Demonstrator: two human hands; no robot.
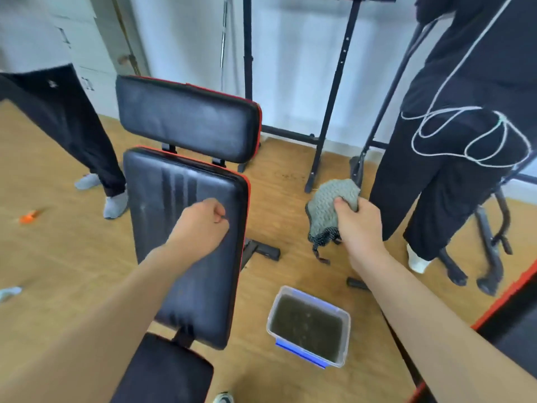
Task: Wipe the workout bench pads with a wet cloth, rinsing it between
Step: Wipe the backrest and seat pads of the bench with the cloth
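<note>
Right hand (356,225) grips the bunched grey cloth (331,205) at centre right of the frame. The long bench pad (203,286) lies to its left, its long axis running up the frame. The tub (346,338) of murky water sits lower, nearer this hand. Left hand (203,222) is clenched, apparently empty, over that pad; whether it touches is unclear.

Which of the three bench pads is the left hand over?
The long middle pad, with vertical streaks near its top. The top pad stands beyond the left hand; the small seat pad lies nearer the camera.
</note>
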